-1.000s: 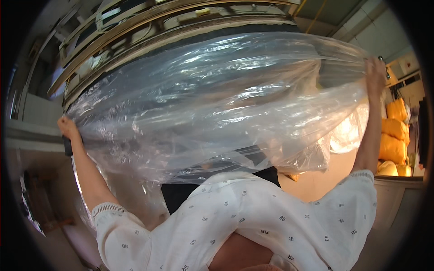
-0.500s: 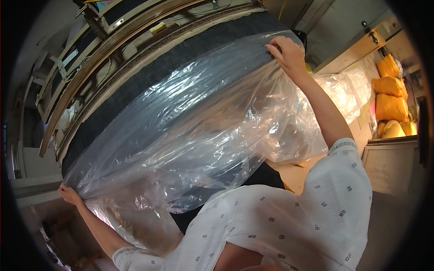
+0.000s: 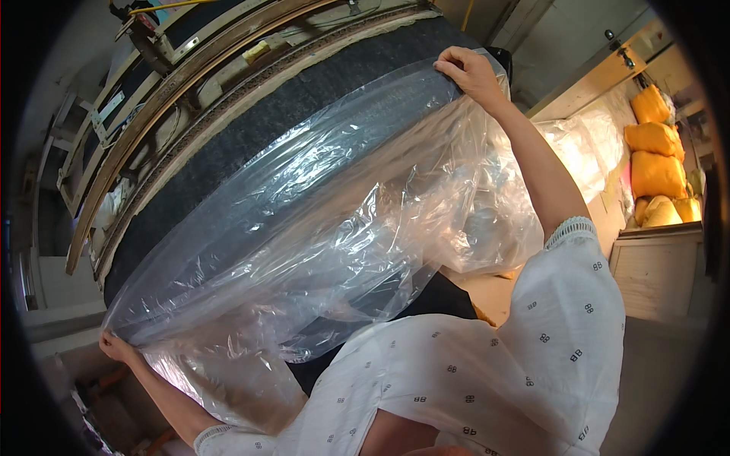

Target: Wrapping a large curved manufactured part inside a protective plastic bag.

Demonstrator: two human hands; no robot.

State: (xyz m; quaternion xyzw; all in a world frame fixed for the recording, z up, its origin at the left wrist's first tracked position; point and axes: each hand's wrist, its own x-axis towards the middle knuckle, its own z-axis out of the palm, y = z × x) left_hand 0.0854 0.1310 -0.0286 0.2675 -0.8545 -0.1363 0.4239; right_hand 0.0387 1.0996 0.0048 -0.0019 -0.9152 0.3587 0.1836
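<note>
A wide sheet of clear plastic film point(image 3: 304, 178) stretches between my two hands across a dark, black-covered work surface point(image 3: 228, 144). My left hand point(image 3: 118, 346) pinches the film's near-left corner at the left end of the surface. At the far right, my right hand point(image 3: 473, 76) is closed on the film's edge, thumb against fingers. The far edge runs fairly straight between the hands, while the nearer part is crumpled, shiny and hangs down towards my body. More of the film trails off to the right beneath my right forearm.
Behind the black surface runs a long machine frame point(image 3: 141, 137) with wooden and metal rails. Several orange bundles point(image 3: 658, 175) are stacked at the right on a pale cabinet point(image 3: 658, 273). A wooden board with a dark fitting point(image 3: 608, 72) stands at the upper right.
My right hand has shifted slightly left and away from me with the film edge. My left hand has moved slightly nearer to me, and the film lies tauter between them.
</note>
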